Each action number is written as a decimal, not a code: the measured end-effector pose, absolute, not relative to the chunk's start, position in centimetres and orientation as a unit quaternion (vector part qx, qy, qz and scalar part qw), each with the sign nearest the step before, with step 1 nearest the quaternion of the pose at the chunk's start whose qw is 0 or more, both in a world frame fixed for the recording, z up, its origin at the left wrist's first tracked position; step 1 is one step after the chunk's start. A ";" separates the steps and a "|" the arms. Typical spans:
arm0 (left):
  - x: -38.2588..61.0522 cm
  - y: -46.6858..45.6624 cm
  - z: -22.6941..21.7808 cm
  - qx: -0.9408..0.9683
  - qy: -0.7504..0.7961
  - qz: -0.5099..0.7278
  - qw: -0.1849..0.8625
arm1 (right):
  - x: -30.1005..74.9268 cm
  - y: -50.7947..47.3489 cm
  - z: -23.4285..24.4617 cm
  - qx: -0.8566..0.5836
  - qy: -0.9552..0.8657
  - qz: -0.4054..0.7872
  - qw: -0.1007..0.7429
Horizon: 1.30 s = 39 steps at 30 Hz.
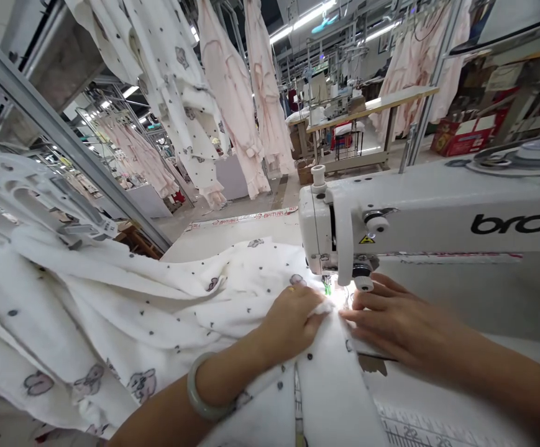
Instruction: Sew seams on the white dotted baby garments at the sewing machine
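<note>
A white sewing machine point(419, 205) stands at the right, its lit needle area point(330, 287) close to both hands. White fabric point(232, 279) with small dark dots and printed animal figures spreads across the table from the left and runs under the machine head. Just left of the needle, my left hand point(292, 320) pinches a folded edge of this fabric; a pale bangle point(199, 391) circles the wrist. My right hand point(391, 313) lies on the other side of the needle, fingers stretched out, their tips touching the cloth under the light.
Along the table's front edge, a measuring tape point(409, 428) shows beneath the fabric. A pale plastic hanger rack point(32, 192) stands at the left. White and pink garments point(227, 87) hang beyond the machine. Further back are a wooden-edged worktable point(372, 112) and a red box point(465, 133).
</note>
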<state>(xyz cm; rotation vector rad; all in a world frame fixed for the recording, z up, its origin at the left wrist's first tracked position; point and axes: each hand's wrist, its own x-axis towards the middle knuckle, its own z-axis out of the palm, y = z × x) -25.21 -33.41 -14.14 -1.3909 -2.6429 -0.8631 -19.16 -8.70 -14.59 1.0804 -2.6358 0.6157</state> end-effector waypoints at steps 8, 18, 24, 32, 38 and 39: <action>-26.1 -32.6 -13.5 -0.247 -0.829 -0.493 -0.095 | -18.7 -9.2 -14.1 0.347 -0.906 0.236 0.054; -23.6 -32.3 -12.5 -0.471 -0.862 -0.188 -0.002 | -18.4 -9.4 -13.3 0.359 -0.900 0.241 0.047; -21.7 -33.0 -13.1 -0.494 -0.866 -0.068 0.044 | -18.6 -8.9 -13.6 0.353 -0.902 0.236 0.073; -21.7 -33.8 -15.0 -0.506 -0.853 -0.081 0.104 | -19.1 -8.7 -16.6 0.334 -0.908 0.191 0.166; -24.5 -33.3 -14.7 -0.516 -0.851 -0.074 0.068 | -19.1 -9.2 -16.7 0.277 -0.934 0.167 0.152; -25.0 -33.2 -14.6 -0.518 -0.849 -0.077 0.063 | -19.1 -9.1 -16.7 0.275 -0.935 0.166 0.151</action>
